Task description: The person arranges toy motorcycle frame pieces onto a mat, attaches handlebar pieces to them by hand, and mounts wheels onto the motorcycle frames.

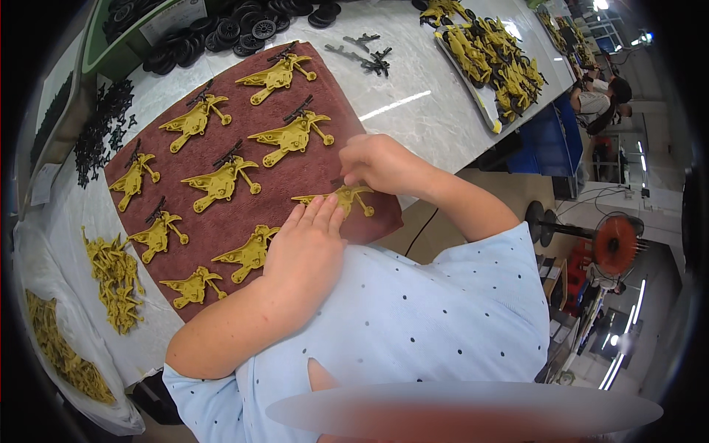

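On the brown cloth (166, 173) in front of me lie several yellow plastic toy motorbike bodies (221, 182), most with a small black handlebar part at the upper end. My left hand (306, 240) rests flat on the nearest right body (345, 198), its fingers stretched out and side by side, covering part of it. Just above this body, my right hand (373, 162) is closed in a pinch. A bit of a small black handlebar part (337, 181) shows at its fingertips; the rest is hidden. Close to my left forearm are two bodies without a visible black part (193, 286).
Black wheels (236, 29) lie by a green bin (122, 48) at the back. Small black parts (103, 133) and yellow parts (114, 284) are piled left, beside a plastic bag (66, 354). A tray (465, 74) of yellow-black toys stands far right. A fan (617, 244) is farther right.
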Available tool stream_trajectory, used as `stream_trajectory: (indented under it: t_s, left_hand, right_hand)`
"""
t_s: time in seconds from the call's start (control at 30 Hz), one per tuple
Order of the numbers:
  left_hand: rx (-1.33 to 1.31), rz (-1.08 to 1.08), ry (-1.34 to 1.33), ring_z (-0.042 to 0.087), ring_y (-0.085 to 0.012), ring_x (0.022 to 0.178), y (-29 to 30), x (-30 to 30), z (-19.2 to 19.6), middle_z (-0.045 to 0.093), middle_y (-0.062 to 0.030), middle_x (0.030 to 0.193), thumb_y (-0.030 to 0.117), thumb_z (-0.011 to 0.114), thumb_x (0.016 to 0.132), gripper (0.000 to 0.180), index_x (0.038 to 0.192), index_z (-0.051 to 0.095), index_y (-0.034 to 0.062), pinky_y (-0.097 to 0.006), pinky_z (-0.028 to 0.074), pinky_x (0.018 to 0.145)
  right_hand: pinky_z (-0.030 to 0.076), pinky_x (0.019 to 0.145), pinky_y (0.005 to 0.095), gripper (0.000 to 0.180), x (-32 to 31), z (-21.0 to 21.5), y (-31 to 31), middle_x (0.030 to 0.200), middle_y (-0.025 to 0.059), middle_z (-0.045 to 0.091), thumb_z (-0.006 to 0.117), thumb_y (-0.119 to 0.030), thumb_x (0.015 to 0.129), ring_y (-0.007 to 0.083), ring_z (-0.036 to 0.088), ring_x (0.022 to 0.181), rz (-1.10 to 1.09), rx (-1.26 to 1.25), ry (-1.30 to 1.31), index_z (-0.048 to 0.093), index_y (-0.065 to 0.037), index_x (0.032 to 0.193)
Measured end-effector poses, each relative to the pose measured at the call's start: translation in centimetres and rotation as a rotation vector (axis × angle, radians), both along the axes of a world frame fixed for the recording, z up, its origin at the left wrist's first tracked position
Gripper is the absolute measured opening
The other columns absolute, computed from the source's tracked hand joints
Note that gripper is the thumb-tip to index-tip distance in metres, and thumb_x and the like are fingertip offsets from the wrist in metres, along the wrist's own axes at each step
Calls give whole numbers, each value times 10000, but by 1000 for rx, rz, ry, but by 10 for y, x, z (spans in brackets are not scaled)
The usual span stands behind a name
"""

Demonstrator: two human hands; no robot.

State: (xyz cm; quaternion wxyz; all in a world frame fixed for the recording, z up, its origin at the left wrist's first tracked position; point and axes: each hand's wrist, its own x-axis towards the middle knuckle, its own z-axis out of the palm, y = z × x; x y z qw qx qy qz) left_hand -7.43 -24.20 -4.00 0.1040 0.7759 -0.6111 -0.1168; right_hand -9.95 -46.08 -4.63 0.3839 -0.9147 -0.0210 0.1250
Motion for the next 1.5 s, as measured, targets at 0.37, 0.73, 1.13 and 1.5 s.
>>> stream_trajectory:
  t_s: [0.37,0.73,1.13,1.5]
  left_hand:
    - [3,-6,-31,475,-278,1242,1,-2,-5,501,-195,1323,243,469,927,424,1229,540,-47,-373,335,1057]
    - [-90,92,-60,483,-289,1208,14,1,21,524,-166,1292,207,557,866,409,1208,552,-18,-423,362,1006]
    - [121,294,44,452,-301,1243,92,10,54,525,-156,1286,86,541,832,345,1154,575,-30,-398,357,1037]
    - [85,259,125,428,-300,1270,103,1,38,505,-158,1312,50,538,804,396,1188,553,-44,-400,331,1070]
  right_hand:
    - [465,711,379,74,16,15,-5,813,117,563,663,-56,753,296,592,840,208,-136,81,611,-23,793]
    - [465,787,390,179,83,-12,-98,918,178,609,639,-188,828,338,591,876,-436,-549,-263,677,-47,931]
    - [469,760,384,241,139,-36,-90,904,155,630,673,-227,817,315,602,845,-311,-529,-388,663,-63,993]
    - [497,724,257,180,79,31,-5,889,61,648,682,-62,808,116,610,811,-318,267,-231,678,-62,988]
